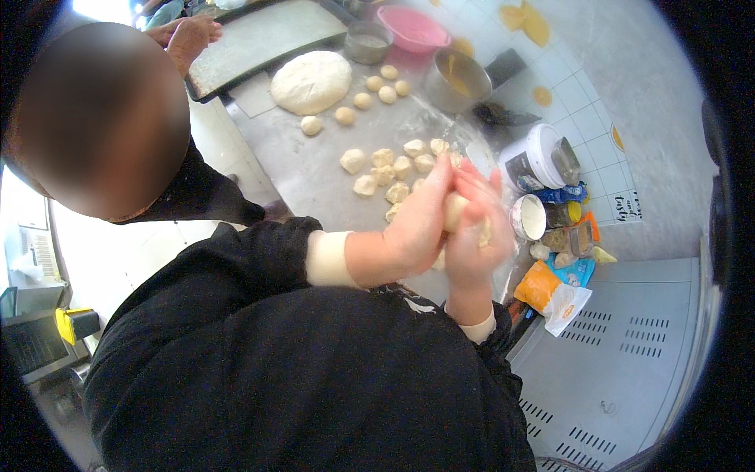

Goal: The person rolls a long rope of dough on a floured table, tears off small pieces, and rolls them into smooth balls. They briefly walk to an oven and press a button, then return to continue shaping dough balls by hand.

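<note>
Between my cupped palms is a piece of dough, partly hidden by fingers. My left hand presses on it from the left side, and my right hand, blurred, closes round it from the right. A bit of dough also shows between the right fingers. Rough dough pieces lie on the metal worktop just beyond and left of my hands. Farther back, several smooth dough balls sit near a large dough mass.
A co-worker's hand is over a baking tray at upper left. A pink basin and metal pots stand at the back. Along the right edge are a white tub, a bowl of white powder and an orange-and-white bag.
</note>
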Demonstrator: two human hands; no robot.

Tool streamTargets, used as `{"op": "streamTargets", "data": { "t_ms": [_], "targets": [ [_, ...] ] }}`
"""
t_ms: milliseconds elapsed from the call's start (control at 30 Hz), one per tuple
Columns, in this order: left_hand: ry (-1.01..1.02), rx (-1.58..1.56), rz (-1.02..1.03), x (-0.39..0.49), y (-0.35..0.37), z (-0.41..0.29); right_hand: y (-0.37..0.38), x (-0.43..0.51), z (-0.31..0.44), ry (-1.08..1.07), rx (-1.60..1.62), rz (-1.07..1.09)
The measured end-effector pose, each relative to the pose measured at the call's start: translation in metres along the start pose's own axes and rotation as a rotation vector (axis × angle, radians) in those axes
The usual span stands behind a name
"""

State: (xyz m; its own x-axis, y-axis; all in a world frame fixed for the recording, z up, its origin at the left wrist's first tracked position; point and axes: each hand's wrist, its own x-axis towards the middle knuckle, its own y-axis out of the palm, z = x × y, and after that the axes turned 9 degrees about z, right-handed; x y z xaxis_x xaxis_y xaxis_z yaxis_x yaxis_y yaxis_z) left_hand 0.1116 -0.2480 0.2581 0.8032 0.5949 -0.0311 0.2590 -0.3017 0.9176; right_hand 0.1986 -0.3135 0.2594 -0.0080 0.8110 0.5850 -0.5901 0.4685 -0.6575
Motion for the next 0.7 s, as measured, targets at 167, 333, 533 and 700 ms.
{"op": "streamTargets", "data": {
  "t_ms": [167,333,533,700],
  "targets": [
    [-0.306,0.279,0.219,0.007,-0.008,-0.015,0.002,0.003,-0.012,-0.026,-0.063,-0.03],
    [-0.075,0.046,-0.013,0.013,-0.017,-0.005,0.011,0.007,-0.017,0.008,-0.012,-0.07],
    [-0.225,0.239,0.025,0.021,-0.035,-0.008,0.02,0.009,-0.03,0.017,-0.143,-0.049],
    [-0.266,0.171,0.086,0.035,-0.054,-0.014,0.018,0.012,-0.033,0.134,-0.256,0.106]
  ]
}}
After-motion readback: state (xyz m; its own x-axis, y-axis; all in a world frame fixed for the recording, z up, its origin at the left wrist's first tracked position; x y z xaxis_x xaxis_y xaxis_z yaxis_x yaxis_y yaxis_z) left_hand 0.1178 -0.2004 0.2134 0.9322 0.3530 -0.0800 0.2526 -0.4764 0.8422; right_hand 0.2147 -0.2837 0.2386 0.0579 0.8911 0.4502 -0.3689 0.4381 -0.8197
